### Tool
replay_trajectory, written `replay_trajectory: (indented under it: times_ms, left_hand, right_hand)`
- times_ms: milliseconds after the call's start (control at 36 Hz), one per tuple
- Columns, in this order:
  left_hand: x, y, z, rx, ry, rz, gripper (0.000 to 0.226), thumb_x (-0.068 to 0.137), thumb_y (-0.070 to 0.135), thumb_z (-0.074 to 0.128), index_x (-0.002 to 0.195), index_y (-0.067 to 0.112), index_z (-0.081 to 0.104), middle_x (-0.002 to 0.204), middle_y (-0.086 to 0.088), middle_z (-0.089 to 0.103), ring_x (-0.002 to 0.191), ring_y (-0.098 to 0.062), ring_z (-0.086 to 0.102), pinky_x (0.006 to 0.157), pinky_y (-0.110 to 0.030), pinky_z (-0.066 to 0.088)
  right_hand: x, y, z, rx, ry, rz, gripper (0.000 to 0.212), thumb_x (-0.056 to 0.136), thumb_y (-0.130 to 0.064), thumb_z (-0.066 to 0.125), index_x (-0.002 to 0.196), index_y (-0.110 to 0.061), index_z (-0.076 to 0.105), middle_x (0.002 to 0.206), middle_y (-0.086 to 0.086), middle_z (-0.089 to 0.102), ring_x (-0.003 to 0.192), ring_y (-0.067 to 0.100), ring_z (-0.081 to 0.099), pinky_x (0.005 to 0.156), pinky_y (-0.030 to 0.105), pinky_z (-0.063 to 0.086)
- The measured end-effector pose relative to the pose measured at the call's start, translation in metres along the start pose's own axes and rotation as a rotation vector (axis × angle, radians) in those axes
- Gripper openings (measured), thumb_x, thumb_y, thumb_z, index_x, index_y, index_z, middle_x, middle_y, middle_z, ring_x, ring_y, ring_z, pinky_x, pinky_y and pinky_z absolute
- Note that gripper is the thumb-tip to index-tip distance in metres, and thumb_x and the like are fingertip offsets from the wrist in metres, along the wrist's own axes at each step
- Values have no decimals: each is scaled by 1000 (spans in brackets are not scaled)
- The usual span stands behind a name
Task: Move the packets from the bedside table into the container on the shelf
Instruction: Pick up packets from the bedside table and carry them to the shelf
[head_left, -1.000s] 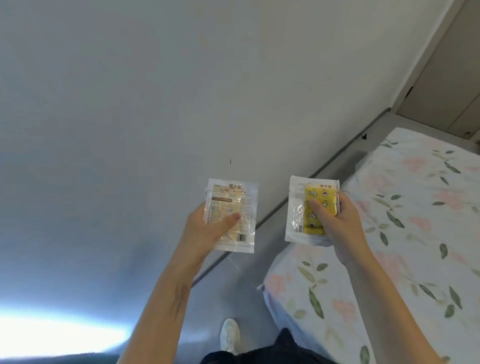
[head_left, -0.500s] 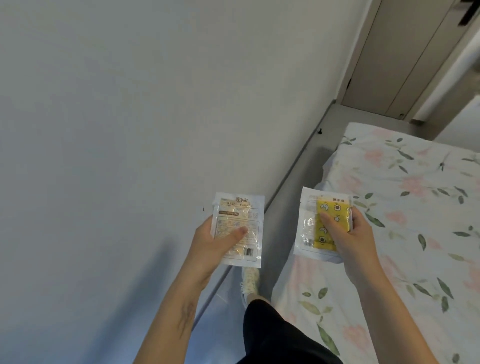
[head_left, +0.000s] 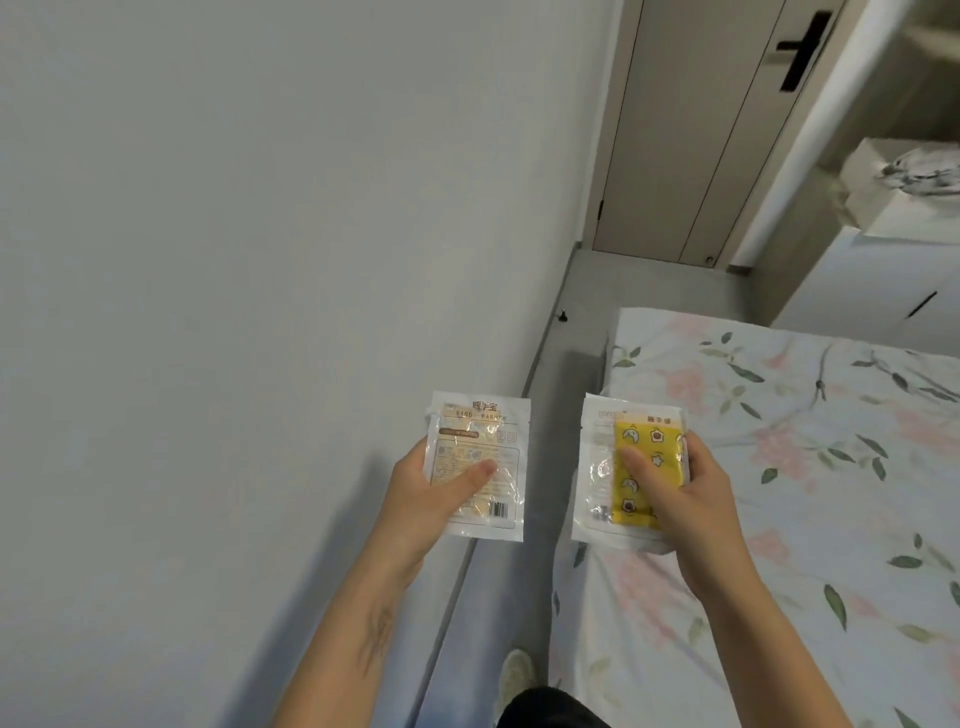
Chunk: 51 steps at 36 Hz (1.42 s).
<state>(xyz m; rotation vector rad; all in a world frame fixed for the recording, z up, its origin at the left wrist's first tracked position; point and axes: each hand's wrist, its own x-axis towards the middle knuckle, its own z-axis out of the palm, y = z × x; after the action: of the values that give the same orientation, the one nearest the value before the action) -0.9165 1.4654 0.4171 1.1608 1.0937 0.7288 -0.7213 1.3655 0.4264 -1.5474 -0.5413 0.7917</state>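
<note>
- At the bottom edge of the frame, a pale shoe (head_left: 515, 675) stands on the grey floor (head_left: 498, 587), with a dark trouser leg (head_left: 550, 709) just below it.
- The left hand (head_left: 426, 499), lower centre, has its grip clasped on a white packet (head_left: 475, 465): thumb lying across the printed front, fingers behind it. The packet is held upright in the air over the strip of floor beside the wall.
- The right hand (head_left: 691, 499), just right of centre, grasps a clear packet with a yellow patterned insert (head_left: 628, 470), thumb on the front and fingertips curled round its right edge. This packet hangs over the near left corner of the bed.
- The two packets sit side by side, apart, at about the same height.
- The bed (head_left: 779, 493), covered in a floral sheet, fills the lower right.
- A plain pale wall (head_left: 260, 234) takes up the left half.
- Farther off, at upper centre, stands a beige door (head_left: 691, 130) with a dark handle (head_left: 802, 52).
- At upper right is a white cabinet (head_left: 883, 280) carrying what looks like crumpled cloth, too blurred to tell.
</note>
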Motion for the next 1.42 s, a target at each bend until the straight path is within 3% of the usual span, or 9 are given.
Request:
replay_trajectory:
  times_ms: [472,667,944,1083,1278,1417]
  left_hand:
    - [248,68,103,-9,-98,-57,29,78,17,74,105,23,66,99,3,75,93,-19,71,84,-40,57]
    - [366,89,143,6,-134,-67,28,79,17,74,106,22,66,98,3,75,91,-17,72,82,-38,57]
    - [556,148,208,-6,-152,-43,23,81,11,72,101,21,67,92,6,76,86,-13,72,69,-22,56]
    - [618,175,240,10,-175,-32,23,81,11,72,101,21,67,92,5,76,86,-12,72,70,-23,57]
    - [696,196,270,12,-194,-15,23,82,11,71,101,22,67,93,6,76,87,-12,72,66,-21,56]
    - [770,209,298,-9,-165,17,22,82,10,71,97,25,67,88,11,76,83,-8,72,63,-17,54]
  right_hand:
    - [227,-32,-18,39,191,83,16,86,-18,67,96,-29,61,99,0,70,89,20,68,71,32,55]
    - [361,-48,-11,25,219,42,15,88,-18,65,96,-29,58,100,-2,67,89,16,67,67,25,52]
    - [581,-93,25,-43,132,-6,15,87,-21,65,89,-33,57,89,-14,66,80,5,66,59,15,49]
    - [655,-115,26,1,148,-41,16,86,-20,67,93,-31,59,94,-9,69,84,7,67,66,21,53]
    - [741,-129,28,76,168,-46,18,87,-17,65,91,-32,57,86,-17,66,70,-7,66,51,8,48]
    - [815,-131,26,116,219,-27,16,87,-16,66,91,-31,59,88,-15,68,72,-1,68,52,11,50]
